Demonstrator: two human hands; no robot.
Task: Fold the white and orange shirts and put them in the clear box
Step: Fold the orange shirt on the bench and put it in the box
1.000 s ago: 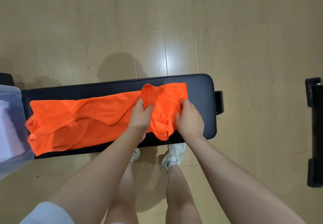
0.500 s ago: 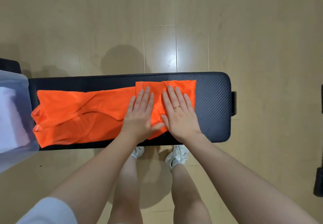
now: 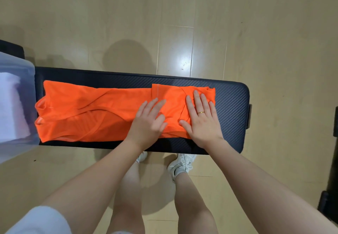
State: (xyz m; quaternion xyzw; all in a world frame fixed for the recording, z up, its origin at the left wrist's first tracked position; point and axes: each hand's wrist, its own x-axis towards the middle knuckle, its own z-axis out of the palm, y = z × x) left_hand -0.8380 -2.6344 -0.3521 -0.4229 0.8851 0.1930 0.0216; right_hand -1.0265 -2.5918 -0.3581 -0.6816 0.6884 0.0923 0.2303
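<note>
The orange shirt (image 3: 87,113) lies lengthwise on a black padded bench (image 3: 232,109), its right end folded back over itself. My left hand (image 3: 148,122) rests flat on the left part of that fold, fingers spread. My right hand (image 3: 201,116), with a gold ring, presses flat on the right part of the fold. Neither hand grips the cloth. The clear box (image 3: 27,80) stands at the bench's left end, and the white shirt (image 3: 11,105) lies inside it.
Light wooden floor surrounds the bench. My legs and white shoes (image 3: 181,164) stand just in front of it. A dark piece of equipment (image 3: 331,179) sits at the right edge of the view.
A second ago both hands held the bunched right end of the orange shirt. They laid it down as a fold and pressed it flat, and now the hands have spread apart sideways over it.
</note>
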